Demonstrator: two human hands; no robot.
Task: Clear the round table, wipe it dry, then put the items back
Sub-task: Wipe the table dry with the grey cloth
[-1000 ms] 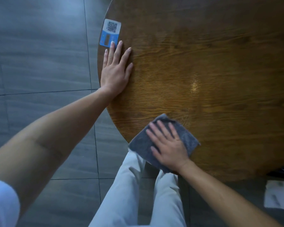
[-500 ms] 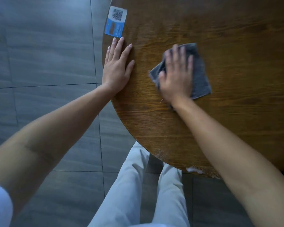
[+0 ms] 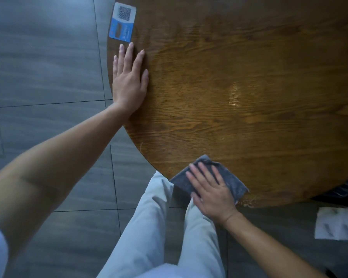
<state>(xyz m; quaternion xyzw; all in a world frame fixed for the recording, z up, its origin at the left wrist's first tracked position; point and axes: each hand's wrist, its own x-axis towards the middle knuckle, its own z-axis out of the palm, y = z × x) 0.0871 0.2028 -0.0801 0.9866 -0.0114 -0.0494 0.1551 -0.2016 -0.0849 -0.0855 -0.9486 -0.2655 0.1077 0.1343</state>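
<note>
table (image 3: 239,81): wood, grained, semi-gloss | cloth (image 3: 232,180): grey fabric, matt, fuzzy | sticker (image 3: 122,22): paper, smooth | floor (image 3: 44,63): tile, matt

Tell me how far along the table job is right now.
Done: the visible part of the round brown wooden table holds only a blue-and-white QR-code sticker. In hand: the right hand presses a folded grey cloth flat at the near edge, wiping, while the left hand rests flat on the wood. A shiny streak suggests it isn't fully dry. Left: finish wiping, return the items.
</note>
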